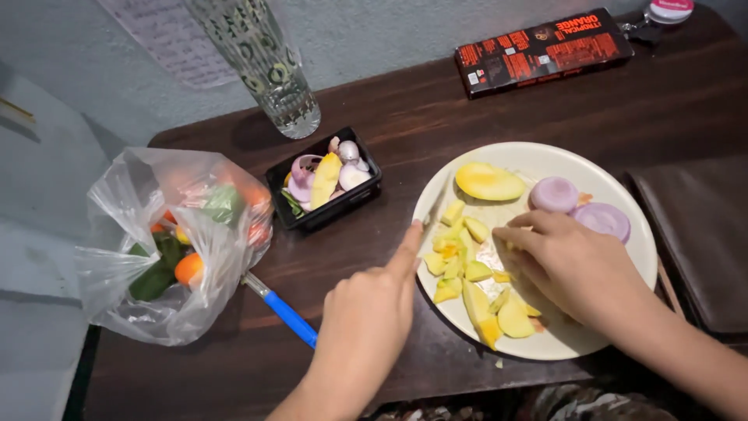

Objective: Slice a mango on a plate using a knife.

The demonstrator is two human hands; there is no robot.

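Head view: two hands [366, 320] [573, 261], two onion halves [555, 194] [603, 221].

knife [438, 204] on plate rim, yellow fruit chunks [460, 261]

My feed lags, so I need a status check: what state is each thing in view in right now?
Left hand: grips a knife, forefinger along the blade.
Right hand: pressing on the cut yellow fruit.
Plate: holds fruit pieces and two peeled onion halves.
Black tray: filled with peelings.
Plastic bag: open, vegetables inside.
Glass: upright.
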